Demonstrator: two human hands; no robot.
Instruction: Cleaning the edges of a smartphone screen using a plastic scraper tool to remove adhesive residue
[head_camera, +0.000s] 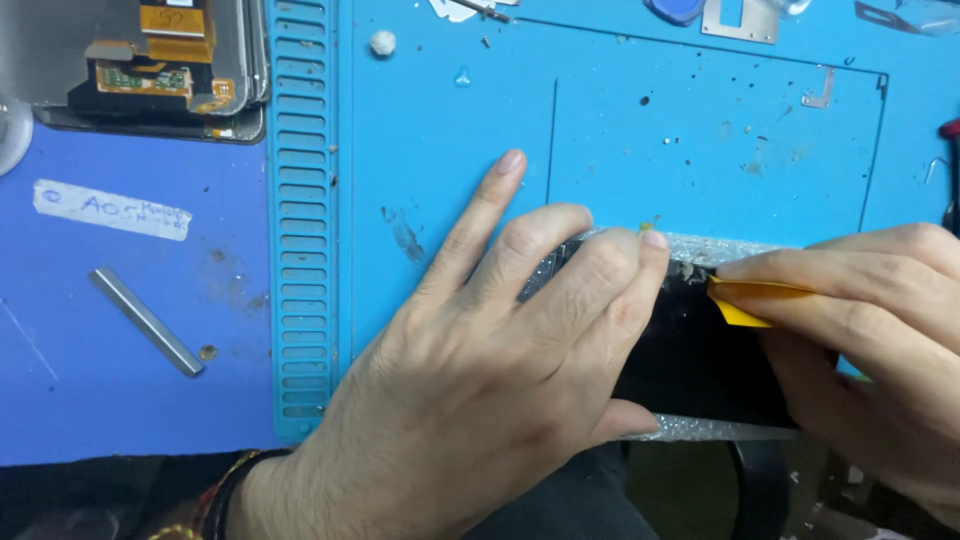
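A black flat phone panel (700, 365) with silvery, glue-flecked edges lies at the near edge of a light blue work mat (600, 130). My left hand (480, 380) presses flat on its left part, fingers spread, the middle and ring fingertips curled over its far edge. My right hand (880, 330) comes in from the right and pinches a small yellow plastic pick (745, 303), whose tip rests at the panel's far edge beside my left fingertips.
A slotted strip (303, 220) runs down the mat's left side. On the darker blue surface to the left lie a grey metal bar (147, 321), a white tape label (110, 209) and an opened screen assembly (140, 65). Small metal parts (740, 20) sit at the far edge.
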